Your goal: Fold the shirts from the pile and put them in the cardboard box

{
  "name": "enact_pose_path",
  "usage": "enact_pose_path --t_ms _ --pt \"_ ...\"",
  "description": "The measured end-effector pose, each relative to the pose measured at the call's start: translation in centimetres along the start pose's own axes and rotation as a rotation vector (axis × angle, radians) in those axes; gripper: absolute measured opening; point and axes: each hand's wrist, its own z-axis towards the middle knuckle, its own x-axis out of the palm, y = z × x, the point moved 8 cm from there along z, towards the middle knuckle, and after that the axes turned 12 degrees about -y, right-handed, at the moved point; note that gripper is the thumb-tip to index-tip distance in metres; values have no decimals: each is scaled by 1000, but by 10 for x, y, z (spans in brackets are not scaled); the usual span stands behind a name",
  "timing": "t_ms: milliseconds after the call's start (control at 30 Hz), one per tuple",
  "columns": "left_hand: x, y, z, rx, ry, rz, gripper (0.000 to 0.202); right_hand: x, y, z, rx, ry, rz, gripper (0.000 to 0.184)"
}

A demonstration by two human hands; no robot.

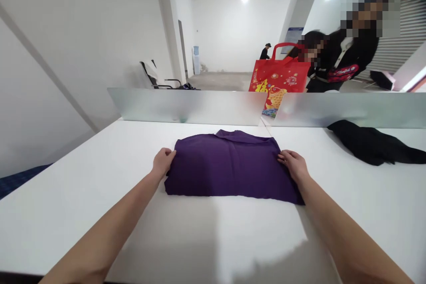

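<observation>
A purple shirt (229, 164) lies folded into a rectangle on the white table (83, 186), its collar at the far edge. My left hand (163, 163) is at the shirt's left edge with the fingers curled onto the cloth. My right hand (294, 165) rests on the shirt's right edge, its fingers lying on the fabric and slightly bent. Both forearms reach in from the near edge of the table.
A black garment (372, 144) lies on the table at the right. A frosted divider panel (199, 106) runs along the table's far edge. Behind it stands a red printed bag (279, 82), with two people (336, 60) beside it and a third far back.
</observation>
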Motion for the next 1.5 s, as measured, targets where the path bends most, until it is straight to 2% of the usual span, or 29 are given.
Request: enact_pose_path --t_ms 67,133,233,333,400,467,600,667,733,800,900,967,1033,1133,1200,1267,1333,1367,1500 --pt "-17 14 -8 9 -11 189 44 -25 -3 1 -92 -88 -250 42" --pt "-24 20 -20 2 57 339 54 -38 -1 -1 -139 -80 -549 48" --pt "-15 11 -45 8 182 314 60 -27 6 -20 -181 39 -862 53" --pt "-2 -8 -67 106 171 305 57 -2 17 -53 -310 118 -929 42" --pt "-3 -11 -79 159 144 346 59 1 19 -76 -393 125 -940 39" --pt "-16 -5 -90 179 161 329 59 -11 13 -94 -413 146 -930 41" --pt "-56 17 -110 184 304 277 62 -55 7 -126 -441 235 -954 45" --pt "-74 13 -116 266 277 351 60 -68 25 -141 -541 160 -1024 46" --pt "-75 -9 -123 445 217 382 49 -56 53 -156 -697 113 -1021 42" --pt "-50 -37 -135 651 266 315 36 -17 76 -172 -859 215 -932 36" --pt "15 -64 -154 870 514 199 32 58 86 -179 -996 397 -899 43" --pt "59 -69 -154 924 613 212 37 98 80 -159 -933 429 -970 51" --pt "95 -68 -141 943 628 296 44 124 70 -127 -792 420 -1018 44" --pt "129 -64 -107 935 581 458 50 138 63 -75 -621 325 -1048 30" --pt "138 -60 -82 880 523 531 50 136 63 -49 -554 236 -1061 33" --pt "140 -56 -63 834 471 559 53 130 65 -38 -519 166 -1059 35" --pt "141 -54 -55 837 443 559 55 126 67 -45 -540 135 -1034 37" --pt "141 -54 -55 848 436 558 56 127 68 -57 -590 165 -999 35" --pt "141 -55 -62 892 414 587 53 133 62 -131 -909 525 -851 28"
